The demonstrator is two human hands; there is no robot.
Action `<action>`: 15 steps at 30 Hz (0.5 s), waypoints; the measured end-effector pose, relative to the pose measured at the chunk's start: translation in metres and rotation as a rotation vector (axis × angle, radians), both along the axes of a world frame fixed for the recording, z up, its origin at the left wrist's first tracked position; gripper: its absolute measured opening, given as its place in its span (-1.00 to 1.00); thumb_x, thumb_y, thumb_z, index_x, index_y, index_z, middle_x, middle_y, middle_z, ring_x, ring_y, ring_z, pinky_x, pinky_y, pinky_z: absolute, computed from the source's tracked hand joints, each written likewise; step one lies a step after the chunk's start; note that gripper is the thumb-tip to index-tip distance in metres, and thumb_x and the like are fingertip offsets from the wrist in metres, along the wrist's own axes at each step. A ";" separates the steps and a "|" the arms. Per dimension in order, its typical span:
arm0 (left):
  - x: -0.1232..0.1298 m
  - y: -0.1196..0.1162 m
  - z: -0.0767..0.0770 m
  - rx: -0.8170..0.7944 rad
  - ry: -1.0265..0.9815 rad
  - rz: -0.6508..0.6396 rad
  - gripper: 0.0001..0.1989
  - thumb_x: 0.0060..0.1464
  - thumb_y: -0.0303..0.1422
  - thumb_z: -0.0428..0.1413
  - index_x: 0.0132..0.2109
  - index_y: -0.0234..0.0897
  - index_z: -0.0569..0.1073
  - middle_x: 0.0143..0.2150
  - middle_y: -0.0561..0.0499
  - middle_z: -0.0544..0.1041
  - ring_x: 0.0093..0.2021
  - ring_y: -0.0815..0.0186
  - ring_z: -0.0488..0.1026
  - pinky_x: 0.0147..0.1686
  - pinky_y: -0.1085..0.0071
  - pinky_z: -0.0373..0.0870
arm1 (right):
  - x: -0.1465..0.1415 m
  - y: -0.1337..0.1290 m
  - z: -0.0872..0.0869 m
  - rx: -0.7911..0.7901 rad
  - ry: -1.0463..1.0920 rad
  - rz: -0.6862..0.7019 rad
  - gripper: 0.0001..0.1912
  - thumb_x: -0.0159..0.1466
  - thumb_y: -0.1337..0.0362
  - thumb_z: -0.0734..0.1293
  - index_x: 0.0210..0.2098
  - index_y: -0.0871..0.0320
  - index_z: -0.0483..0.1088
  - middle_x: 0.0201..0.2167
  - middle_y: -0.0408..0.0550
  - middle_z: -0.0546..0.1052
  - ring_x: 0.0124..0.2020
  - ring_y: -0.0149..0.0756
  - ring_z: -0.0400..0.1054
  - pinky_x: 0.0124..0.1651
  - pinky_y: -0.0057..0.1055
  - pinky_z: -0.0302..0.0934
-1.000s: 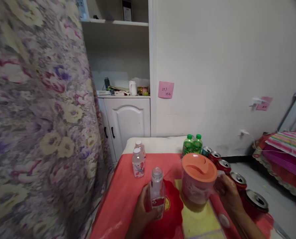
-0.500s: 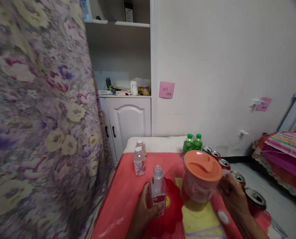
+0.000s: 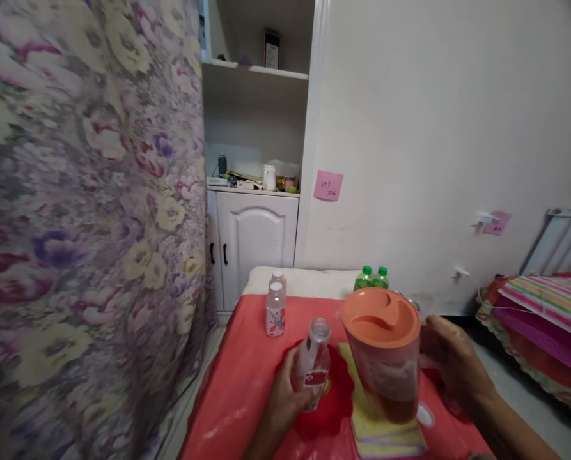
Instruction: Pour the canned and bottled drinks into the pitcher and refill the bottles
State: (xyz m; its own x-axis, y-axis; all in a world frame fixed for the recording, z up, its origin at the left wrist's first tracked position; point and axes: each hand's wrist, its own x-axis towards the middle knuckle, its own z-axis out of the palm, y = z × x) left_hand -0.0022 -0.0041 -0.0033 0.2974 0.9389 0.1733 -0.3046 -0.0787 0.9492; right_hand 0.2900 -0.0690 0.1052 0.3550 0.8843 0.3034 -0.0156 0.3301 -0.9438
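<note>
My left hand [image 3: 285, 397] is wrapped round a clear glass bottle [image 3: 318, 359] with a red and white label. The bottle has no cap and leans slightly right above a red scalloped plate [image 3: 339, 409]. My right hand [image 3: 453, 358] is closed at the handle side of a clear plastic pitcher [image 3: 385, 374]; the handle itself is hidden by my fingers. An orange lid [image 3: 381, 319] covers the pitcher, and brownish liquid lies in its lower part. The pitcher tilts left toward the bottle, their rims still apart. Beneath it lies a folded yellow cloth [image 3: 362, 434].
Two capped bottles [image 3: 275, 313] with printed labels stand at the left of the red-covered table [image 3: 232, 383]. Green-capped bottles [image 3: 372, 278] stand at the back. A white cap [image 3: 426, 415] lies right of the cloth. Cans are mostly hidden behind the pitcher and my right hand.
The pitcher has risen off the cloth and tipped left toward the bottle. My left hand has shifted the bottle slightly right and leaned it. The view has turned somewhat left.
</note>
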 end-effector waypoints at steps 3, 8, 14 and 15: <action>0.000 -0.001 -0.001 0.001 0.007 0.002 -0.12 -0.36 -0.20 0.45 0.16 -0.27 0.37 0.17 -0.28 0.52 0.17 -0.13 0.47 0.10 0.16 0.43 | -0.006 -0.002 0.019 -0.026 0.001 -0.019 -0.46 0.20 -0.13 0.40 -0.61 0.06 0.13 -0.65 -0.32 0.01 -0.59 -0.43 -0.19 -0.54 -0.40 -0.23; -0.001 -0.005 0.002 -0.002 -0.048 -0.051 -0.16 -0.32 -0.25 0.45 0.16 -0.22 0.37 0.18 -0.22 0.53 0.19 -0.09 0.46 0.15 0.14 0.40 | -0.010 -0.004 0.044 -0.062 -0.166 0.007 -0.42 0.16 -0.18 0.42 -0.62 0.08 0.13 -0.65 -0.32 0.03 -0.58 -0.45 -0.18 -0.52 -0.41 -0.25; 0.000 -0.011 0.009 -0.036 -0.092 -0.075 -0.19 -0.35 -0.33 0.43 0.13 -0.17 0.38 0.13 -0.17 0.58 0.13 -0.07 0.51 0.09 0.14 0.43 | -0.012 -0.001 0.070 -0.091 -0.330 -0.003 -0.38 0.08 -0.24 0.43 -0.66 0.06 0.11 -0.71 -0.33 0.00 -0.62 -0.48 -0.22 -0.55 -0.41 -0.31; 0.001 -0.011 0.008 -0.035 -0.093 -0.077 -0.20 -0.35 -0.35 0.43 0.13 -0.18 0.38 0.12 -0.16 0.58 0.13 -0.07 0.51 0.08 0.14 0.44 | -0.013 0.000 0.074 -0.095 -0.348 0.002 -0.38 0.07 -0.25 0.43 -0.67 0.06 0.11 -0.72 -0.33 0.01 -0.63 -0.48 -0.22 -0.56 -0.41 -0.30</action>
